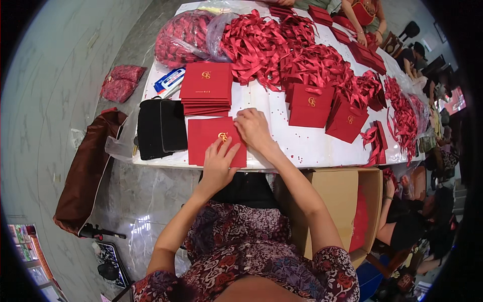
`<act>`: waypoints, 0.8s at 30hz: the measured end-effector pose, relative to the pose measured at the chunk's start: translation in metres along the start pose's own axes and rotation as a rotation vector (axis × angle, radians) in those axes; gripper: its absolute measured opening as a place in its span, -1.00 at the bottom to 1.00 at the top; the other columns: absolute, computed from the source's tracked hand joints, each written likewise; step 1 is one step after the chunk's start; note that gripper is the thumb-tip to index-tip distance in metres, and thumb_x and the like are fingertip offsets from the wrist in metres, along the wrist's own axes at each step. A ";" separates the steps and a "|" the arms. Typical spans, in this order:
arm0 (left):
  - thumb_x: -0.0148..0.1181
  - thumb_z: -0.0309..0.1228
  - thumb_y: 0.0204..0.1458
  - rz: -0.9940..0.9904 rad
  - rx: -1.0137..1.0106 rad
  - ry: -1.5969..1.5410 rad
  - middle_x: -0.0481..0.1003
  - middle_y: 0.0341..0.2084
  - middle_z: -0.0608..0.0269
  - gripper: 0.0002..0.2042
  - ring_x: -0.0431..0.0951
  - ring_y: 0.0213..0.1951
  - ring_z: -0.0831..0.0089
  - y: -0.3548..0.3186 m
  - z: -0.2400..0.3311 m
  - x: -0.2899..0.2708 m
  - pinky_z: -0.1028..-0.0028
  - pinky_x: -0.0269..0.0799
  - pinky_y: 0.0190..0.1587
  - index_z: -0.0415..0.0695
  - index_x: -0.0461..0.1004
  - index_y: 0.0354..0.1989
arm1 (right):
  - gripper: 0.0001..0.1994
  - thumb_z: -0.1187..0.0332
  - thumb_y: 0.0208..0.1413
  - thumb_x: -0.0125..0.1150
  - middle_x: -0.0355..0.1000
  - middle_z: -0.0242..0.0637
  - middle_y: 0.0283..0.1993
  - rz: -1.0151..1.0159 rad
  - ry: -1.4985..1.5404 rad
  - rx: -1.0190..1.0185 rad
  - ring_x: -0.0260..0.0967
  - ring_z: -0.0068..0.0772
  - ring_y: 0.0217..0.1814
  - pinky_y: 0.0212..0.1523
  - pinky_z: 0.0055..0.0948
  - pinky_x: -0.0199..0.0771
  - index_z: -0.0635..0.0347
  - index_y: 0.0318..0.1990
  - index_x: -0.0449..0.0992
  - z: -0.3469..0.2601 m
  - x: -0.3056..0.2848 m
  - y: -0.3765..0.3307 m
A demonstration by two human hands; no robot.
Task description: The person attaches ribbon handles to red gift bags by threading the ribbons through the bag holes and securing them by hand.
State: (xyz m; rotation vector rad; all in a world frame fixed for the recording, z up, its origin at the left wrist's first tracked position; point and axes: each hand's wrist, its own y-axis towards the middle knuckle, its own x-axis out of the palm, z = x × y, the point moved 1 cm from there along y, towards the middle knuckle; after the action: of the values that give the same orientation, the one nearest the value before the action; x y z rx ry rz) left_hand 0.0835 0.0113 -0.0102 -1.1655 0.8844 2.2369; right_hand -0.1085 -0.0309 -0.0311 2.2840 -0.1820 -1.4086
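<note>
A flat red paper bag (201, 138) with a gold emblem lies at the table's near edge in front of me. My left hand (219, 163) rests on its lower middle, fingers spread over the paper. At its upper right corner, my right hand (253, 130) has its fingers drawn together on the edge; the fingertips are partly hidden. Just beyond is a stack of similar red bags (206, 83). To the left of the bag sits a black pouch (162, 128).
Heaps of red ribbon (256, 45) and more red bags (311, 105) cover the table's far and right parts. A clear plastic sack (183, 38) of red ribbon stands far left. An opened cardboard box (332, 201) is beside me on the right. Other people sit around the table.
</note>
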 end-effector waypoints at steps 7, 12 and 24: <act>0.49 -0.41 -0.29 -0.056 0.084 -0.068 0.33 0.21 0.00 -0.28 0.28 0.21 -0.10 0.009 0.026 0.018 -0.02 0.21 0.22 -0.08 0.41 0.20 | -0.49 0.45 0.11 0.18 0.26 0.19 0.23 0.365 -0.073 0.211 0.22 0.23 0.23 0.23 -0.01 0.27 0.25 0.25 0.29 0.077 -0.015 0.035; 0.47 -0.44 -0.30 -0.062 0.110 -0.035 0.31 0.22 0.01 -0.27 0.27 0.22 -0.08 0.008 0.036 0.029 -0.01 0.22 0.23 -0.07 0.40 0.21 | -0.29 0.32 0.09 0.27 0.05 0.34 0.37 0.239 -0.072 0.287 0.05 0.40 0.36 0.36 0.06 0.12 0.09 0.40 0.13 0.108 -0.007 0.080; 0.44 -0.47 -0.32 -0.087 0.073 0.007 0.31 0.22 0.04 -0.24 0.27 0.23 -0.05 0.008 0.041 0.035 0.01 0.22 0.25 -0.03 0.38 0.23 | -0.77 0.52 0.00 0.15 0.43 -0.14 -0.19 0.237 -0.170 0.227 0.37 0.01 -0.01 -0.03 -0.13 0.46 0.16 -0.15 0.57 0.107 0.024 0.089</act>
State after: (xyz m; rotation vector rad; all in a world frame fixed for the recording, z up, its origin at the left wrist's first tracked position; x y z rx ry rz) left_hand 0.0375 0.0387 -0.0188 -1.1563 0.8932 2.1154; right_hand -0.1805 -0.1508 -0.0526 2.2247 -0.6747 -1.5185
